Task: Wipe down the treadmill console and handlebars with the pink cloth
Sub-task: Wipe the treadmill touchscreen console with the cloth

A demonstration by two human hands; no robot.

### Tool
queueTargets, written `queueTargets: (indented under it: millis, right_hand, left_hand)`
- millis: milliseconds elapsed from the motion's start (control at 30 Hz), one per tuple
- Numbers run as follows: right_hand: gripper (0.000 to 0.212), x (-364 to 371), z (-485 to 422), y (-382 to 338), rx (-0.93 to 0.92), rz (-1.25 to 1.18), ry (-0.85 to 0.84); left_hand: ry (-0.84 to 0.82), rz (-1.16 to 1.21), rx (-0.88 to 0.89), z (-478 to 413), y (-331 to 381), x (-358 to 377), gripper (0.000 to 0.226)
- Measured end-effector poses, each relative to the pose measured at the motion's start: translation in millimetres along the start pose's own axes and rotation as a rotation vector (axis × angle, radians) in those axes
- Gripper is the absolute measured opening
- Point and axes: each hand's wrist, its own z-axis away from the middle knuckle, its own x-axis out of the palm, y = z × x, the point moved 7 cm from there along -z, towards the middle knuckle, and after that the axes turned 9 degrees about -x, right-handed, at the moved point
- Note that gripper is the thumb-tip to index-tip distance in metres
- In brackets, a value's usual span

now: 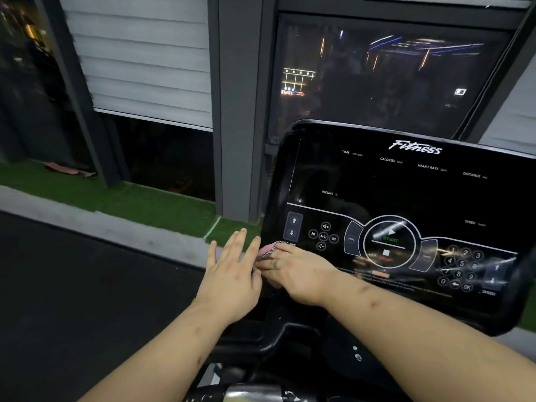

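The black treadmill console fills the right half of the head view, with lit button symbols and a START dial. A bunched pink cloth lies at the console's lower left edge. My right hand holds the cloth, fingers curled over it, with most of the cloth hidden beneath the fingers. My left hand hovers just left of the console with fingers straight and spread, its fingertips close to the cloth. Dark handlebar parts show below my wrists.
Left of the console runs a strip of green artificial turf and a dark floor. A grey window pillar and dark glass stand behind the console. A flat pinkish object lies on the turf at the far left.
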Motion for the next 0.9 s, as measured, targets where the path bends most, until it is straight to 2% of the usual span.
queueTargets:
  millis: [133,300,433,567,733,833,900]
  right_hand:
    - [0.066,-40.2,7.9,31.4,0.042,0.126,0.085]
    - [0.074,-131.3,17.0,109.6,0.307,0.207,0.172]
    - [0.08,-131.7,16.5,119.5,0.36,0.2,0.192]
    - [0.086,-86.5,16.0,79.5,0.233,0.209,0.156]
    - [0.071,-20.9,30.0,31.7,0.016,0.083,0.045]
    - [0.069,-0.6,49.4,22.6,-0.018,0.084,-0.034]
    - [0.068,1.8,61.3,24.1,-0.006,0.071,-0.014]
  left_hand:
    - [-0.033,-0.018,-0.001,-0.1,1.2,1.8,0.07]
    - [-0.025,0.01,0.005,1.0,1.2,1.0,0.069]
    - [-0.04,0.013,0.012,2.0,9.7,1.8,0.069]
    - [-0.055,-0.005,0.018,1.7,15.8,2.8,0.069]
    - [-0.066,-0.001,0.001,0.3,16.4,1.7,0.07]
    - [-0.06,0.01,-0.001,0.9,16.4,3.6,0.068]
    - [-0.059,0.017,-0.004,0.8,18.5,4.7,0.068]
